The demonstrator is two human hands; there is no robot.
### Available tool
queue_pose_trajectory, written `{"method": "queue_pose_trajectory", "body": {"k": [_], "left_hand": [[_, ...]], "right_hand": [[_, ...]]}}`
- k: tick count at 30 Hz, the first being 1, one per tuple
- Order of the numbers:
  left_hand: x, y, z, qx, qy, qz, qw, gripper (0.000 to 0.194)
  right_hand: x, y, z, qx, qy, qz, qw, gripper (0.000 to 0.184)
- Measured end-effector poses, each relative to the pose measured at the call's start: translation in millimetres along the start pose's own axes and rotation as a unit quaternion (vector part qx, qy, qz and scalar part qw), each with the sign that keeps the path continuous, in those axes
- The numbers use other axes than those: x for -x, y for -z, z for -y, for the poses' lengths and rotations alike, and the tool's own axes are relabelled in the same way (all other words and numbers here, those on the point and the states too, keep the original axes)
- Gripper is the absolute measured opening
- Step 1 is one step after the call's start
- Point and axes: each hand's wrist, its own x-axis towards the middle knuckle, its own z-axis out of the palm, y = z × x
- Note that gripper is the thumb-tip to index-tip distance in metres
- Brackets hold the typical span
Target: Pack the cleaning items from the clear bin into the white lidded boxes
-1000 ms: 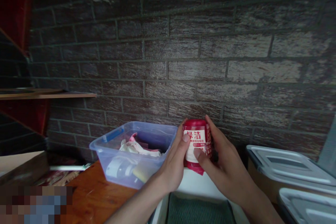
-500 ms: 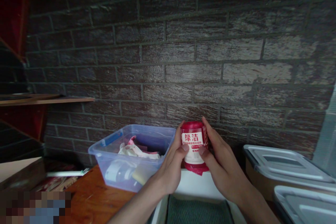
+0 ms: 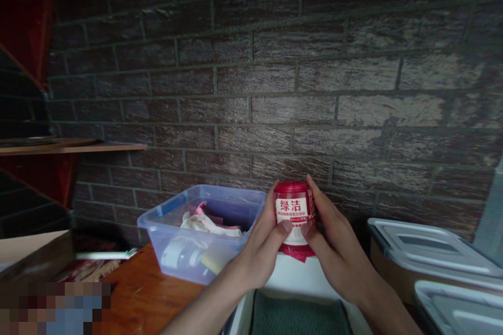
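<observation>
- A dark brick wall (image 3: 251, 78) fills the far side, with a wooden shelf (image 3: 118, 147) at left and a brown tabletop (image 3: 135, 293) at near left.
- A red-wrapped cylinder (image 3: 293, 188) stands upright near the middle, in front of the wall, with its white label (image 3: 288, 207) facing the person.
- The left hand (image 3: 259, 254) and right hand (image 3: 340, 254) hold it from opposite sides, fingers around it and both thumbs on its front.
- At left is a clear bluish tub (image 3: 146, 220) with a white and pink cloth (image 3: 204, 226) inside; at right are 2 pale lids (image 3: 428, 243) (image 3: 459, 306).
- Below the cylinder is a white container (image 3: 296, 275), with a dark green textured item (image 3: 301, 316) at the near side; whether the cylinder rests on the container I cannot tell.
- The smooth wrap could slip down between the palms if either side eases off; pressing the thumbs too hard might crease the label.
- The loose red flap (image 3: 302, 257) at the base could catch on the container's edge and tilt the cylinder.
- Compared with 0.5 s ago, the left thumb reaches farther across the label and the 2 thumbs are closer; the cylinder remains upright between the hands.
</observation>
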Motion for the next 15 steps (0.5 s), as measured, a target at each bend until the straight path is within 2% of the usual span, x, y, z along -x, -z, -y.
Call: {"method": "queue_pose_trajectory", "body": {"k": [8, 15], "left_hand": [[-1.0, 5.1, -6.4, -0.01, -0.003, 0.038, 0.999, 0.077], [-1.2, 4.1, -3.1, -0.002, 0.013, 0.029, 1.0, 0.075]], "right_hand": [[1.1, 0.5, 2.9, -0.007, 0.002, 0.005, 1.0, 0.081], [-0.2, 0.1, 5.0, 0.004, 0.002, 0.011, 1.0, 0.084]]}}
